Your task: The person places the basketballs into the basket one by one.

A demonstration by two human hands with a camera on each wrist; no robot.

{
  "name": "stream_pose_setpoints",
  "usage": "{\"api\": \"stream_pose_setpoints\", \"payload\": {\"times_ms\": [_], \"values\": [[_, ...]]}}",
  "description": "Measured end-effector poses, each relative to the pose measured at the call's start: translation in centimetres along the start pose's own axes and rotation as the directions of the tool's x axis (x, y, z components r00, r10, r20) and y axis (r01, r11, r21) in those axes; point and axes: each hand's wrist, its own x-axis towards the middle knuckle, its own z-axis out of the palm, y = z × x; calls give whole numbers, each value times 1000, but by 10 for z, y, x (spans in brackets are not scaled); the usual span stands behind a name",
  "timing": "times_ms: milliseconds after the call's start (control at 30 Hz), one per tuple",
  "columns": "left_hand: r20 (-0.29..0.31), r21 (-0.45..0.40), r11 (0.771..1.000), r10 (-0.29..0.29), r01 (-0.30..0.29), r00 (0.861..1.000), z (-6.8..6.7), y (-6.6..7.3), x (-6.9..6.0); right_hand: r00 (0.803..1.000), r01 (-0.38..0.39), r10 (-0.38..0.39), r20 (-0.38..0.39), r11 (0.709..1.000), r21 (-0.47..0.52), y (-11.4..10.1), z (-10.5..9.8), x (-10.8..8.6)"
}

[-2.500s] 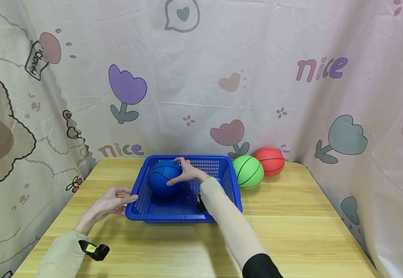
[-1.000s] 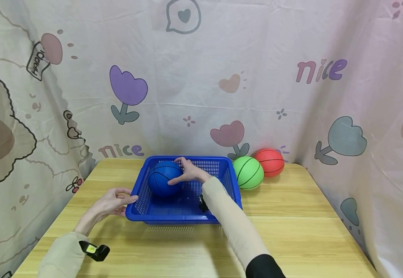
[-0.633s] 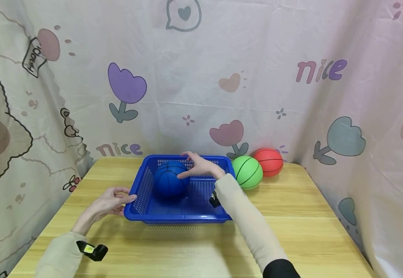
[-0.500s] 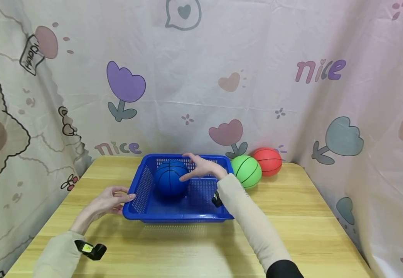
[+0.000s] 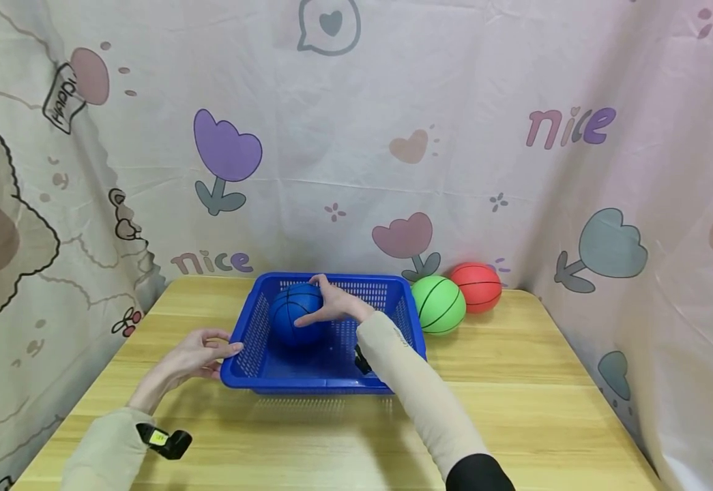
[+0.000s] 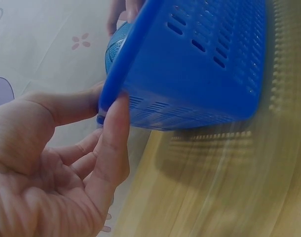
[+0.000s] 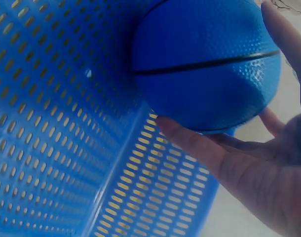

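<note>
Left hand: I can see the left hand point(image 5: 193, 354) pinching the left edge of the blue basket point(image 5: 316, 384), so that grip has hold of it.
Right hand: the right hand point(image 5: 334, 303) reaches inside, its thumb and fingers spread round the right side of the blue ball point(image 5: 288, 310). That grip is holding the ball.
Blue ball: it is in the basket, nearer the left side, with black lines on it.
Blue basket: it is on the wooden worktop point(image 5: 546, 409) and has lots of little holes.
Green ball: the green ball point(image 5: 439, 305) is just beside the basket, on the right.
Red ball: the red ball point(image 5: 477, 288) is right next to the green one, a bit farther back.
Big cloth: the pale cloth point(image 5: 331, 102) hangs behind, with flowers, hearts and the word "nice".
</note>
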Motion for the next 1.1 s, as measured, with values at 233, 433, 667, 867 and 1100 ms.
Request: {"api": "stream_pose_setpoints", "payload": {"times_ms": [233,433,667,867,1100], "values": [[-5,8,1000,-7,7,1000,0,0,0,998,-5,5,-69,1000,-10,1,4,7],[-12,20,1000,-15,15,1000,0,-1,0,996,-2,-3,-93,998,-61,2,8,12],[-19,24,999,-21,22,1000,0,-1,1,993,-16,7,-120,997,-74,-4,14,16],[-17,17,1000,-24,24,1000,0,1,-1,994,-18,12,-112,998,-57,-3,14,15],[-13,20,1000,-18,18,1000,1,0,-1,996,-12,6,-85,997,-70,-1,12,13]]}}
